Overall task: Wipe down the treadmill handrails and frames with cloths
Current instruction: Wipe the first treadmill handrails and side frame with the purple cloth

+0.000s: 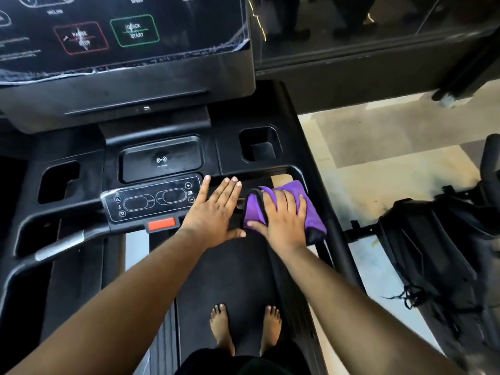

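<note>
Your right hand (281, 215) is pressed flat on the purple cloth (311, 212), fingers spread across the top of it and thumb hooked along its near left edge, pinning it down on the front handrail (336, 234) of the treadmill at the right-hand corner. The cloth is folded, a dark trim showing along its left and bottom edges, and it drapes over the bar. Your left hand (216, 209) is just beside it, empty, fingers straight and stretched out flat, the palm laid on the same crossbar, the thumb almost touching your right thumb. Fingertips of that hand reach up to the edge of the small control panel (151, 201) with its arrow buttons. Just below the panel sits the red stop tab (161, 223). Above it, the wireless charging tray (161, 159), with a square cup holder (259, 143) off to its right. Further up, the big console screen (121, 31) shows the green quick start and red pause boxes. Below your arms, your bare feet (244, 328) stand side by side on the black belt (238, 269). Off to the right on the pale floor, a black backpack (433, 247) leans by another machine.
</note>
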The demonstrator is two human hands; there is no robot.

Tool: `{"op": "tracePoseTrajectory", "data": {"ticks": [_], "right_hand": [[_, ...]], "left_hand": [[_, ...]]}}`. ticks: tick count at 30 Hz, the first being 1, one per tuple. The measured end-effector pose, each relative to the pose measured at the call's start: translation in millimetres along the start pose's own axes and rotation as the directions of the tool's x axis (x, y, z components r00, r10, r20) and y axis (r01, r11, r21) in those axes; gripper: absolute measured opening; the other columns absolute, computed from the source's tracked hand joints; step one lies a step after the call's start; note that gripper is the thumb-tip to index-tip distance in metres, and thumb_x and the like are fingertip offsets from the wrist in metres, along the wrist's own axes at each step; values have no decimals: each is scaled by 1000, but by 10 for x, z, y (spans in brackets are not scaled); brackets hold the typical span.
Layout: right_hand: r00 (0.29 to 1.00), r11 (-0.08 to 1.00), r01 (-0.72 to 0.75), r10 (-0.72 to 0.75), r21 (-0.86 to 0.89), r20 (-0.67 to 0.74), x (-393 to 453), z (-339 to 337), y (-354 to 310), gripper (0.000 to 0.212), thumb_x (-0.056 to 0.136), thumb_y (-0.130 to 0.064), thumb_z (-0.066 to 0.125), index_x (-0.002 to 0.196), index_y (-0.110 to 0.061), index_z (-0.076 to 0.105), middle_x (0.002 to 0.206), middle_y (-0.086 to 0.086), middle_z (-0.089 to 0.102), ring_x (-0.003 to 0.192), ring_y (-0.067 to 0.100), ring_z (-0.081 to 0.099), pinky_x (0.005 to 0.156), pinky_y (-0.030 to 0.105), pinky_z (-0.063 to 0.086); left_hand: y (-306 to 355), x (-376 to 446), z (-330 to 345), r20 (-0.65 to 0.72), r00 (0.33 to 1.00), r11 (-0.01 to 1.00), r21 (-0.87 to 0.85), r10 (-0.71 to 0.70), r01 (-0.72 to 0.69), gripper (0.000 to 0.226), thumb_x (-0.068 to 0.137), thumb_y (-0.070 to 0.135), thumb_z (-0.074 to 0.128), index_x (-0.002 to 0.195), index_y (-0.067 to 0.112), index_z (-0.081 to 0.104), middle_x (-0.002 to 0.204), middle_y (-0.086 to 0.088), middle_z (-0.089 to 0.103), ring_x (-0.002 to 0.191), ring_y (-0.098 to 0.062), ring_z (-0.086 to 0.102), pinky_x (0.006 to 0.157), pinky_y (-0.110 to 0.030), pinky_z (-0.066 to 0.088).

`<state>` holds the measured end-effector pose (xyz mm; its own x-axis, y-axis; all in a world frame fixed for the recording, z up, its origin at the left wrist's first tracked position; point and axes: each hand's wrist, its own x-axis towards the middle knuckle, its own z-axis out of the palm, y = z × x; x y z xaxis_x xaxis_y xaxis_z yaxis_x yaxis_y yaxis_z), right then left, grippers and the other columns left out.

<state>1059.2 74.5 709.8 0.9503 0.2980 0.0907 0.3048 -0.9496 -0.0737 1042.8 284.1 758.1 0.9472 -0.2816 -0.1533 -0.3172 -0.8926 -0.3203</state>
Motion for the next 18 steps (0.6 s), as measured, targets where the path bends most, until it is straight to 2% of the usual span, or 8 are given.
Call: {"op": "tracePoseTrajectory", "data": {"ticks": [2, 4, 7, 9, 11, 13, 15, 18], "right_hand": [[1000, 1000, -12, 12, -18, 3, 40, -15, -63, 85, 73, -87, 51, 133, -27, 56, 126, 6, 60, 121, 31, 54, 111, 57, 28], [981, 996, 87, -92, 33, 169, 358, -155, -1, 83, 62, -99, 46, 109, -33, 61, 105, 0, 68, 104, 28, 63, 91, 49, 41], [884, 963, 195, -254, 184, 393, 759, -357, 131, 75, 53, -106, 41, 84, -39, 52, 86, -10, 65, 87, 24, 66, 68, 38, 41], [932, 969, 197, -232, 148, 280, 663, -307, 35, 72, 61, -101, 44, 94, -39, 55, 92, -8, 65, 91, 25, 66, 71, 39, 44], [989, 991, 132, -132, 4, 59, 303, -127, -181, 74, 70, -86, 54, 119, -31, 56, 106, 0, 63, 102, 28, 61, 91, 48, 44], [997, 997, 59, -61, -44, -55, 158, -79, -308, 74, 71, -74, 66, 126, -27, 55, 112, 3, 62, 107, 29, 58, 101, 52, 39], [986, 990, 139, -139, 4, 97, 354, -165, -273, 70, 65, -75, 69, 117, -29, 57, 108, 1, 66, 103, 28, 63, 92, 47, 42], [862, 948, 252, -311, 195, 400, 815, -413, -165, 65, 57, -86, 59, 97, -35, 56, 99, -4, 70, 91, 26, 67, 71, 37, 45]], "left_hand": [[-27, -74, 15, -2, 1000, 999, 34, 5, -4, 117, 84, 90, 12, 158, 5, -21, 169, -11, -22, 154, -23, -24, 116, -69, -21], [-53, -189, 24, 22, 1000, 999, 46, 21, -22, 117, 86, 89, 16, 160, 5, -18, 169, -11, -20, 156, -24, -22, 116, -72, -17], [-83, -244, 28, 14, 1000, 999, 47, 18, -19, 117, 86, 88, 20, 161, 5, -13, 170, -11, -14, 157, -24, -17, 117, -73, -12], [-59, -215, -20, 36, 999, 998, 59, 14, -16, 117, 86, 89, 19, 161, 5, -14, 170, -11, -14, 156, -24, -20, 115, -75, -14], [-82, -209, -6, 39, 999, 997, 81, 4, -7, 116, 86, 88, 15, 160, 5, -16, 169, -11, -17, 154, -25, -27, 113, -76, -18], [-119, -248, 37, 36, 999, 995, 102, -19, 15, 115, 86, 88, 14, 159, 4, -17, 169, -10, -18, 152, -25, -31, 111, -77, -20], [-147, -296, 23, 61, 998, 995, 95, -21, 15, 116, 86, 89, 13, 159, 4, -17, 170, -10, -16, 153, -24, -29, 112, -78, -18], [-159, -304, 42, 43, 998, 998, 49, -41, 39, 119, 84, 90, 14, 159, 3, -16, 171, -10, -11, 155, -23, -25, 113, -79, -11]]}}
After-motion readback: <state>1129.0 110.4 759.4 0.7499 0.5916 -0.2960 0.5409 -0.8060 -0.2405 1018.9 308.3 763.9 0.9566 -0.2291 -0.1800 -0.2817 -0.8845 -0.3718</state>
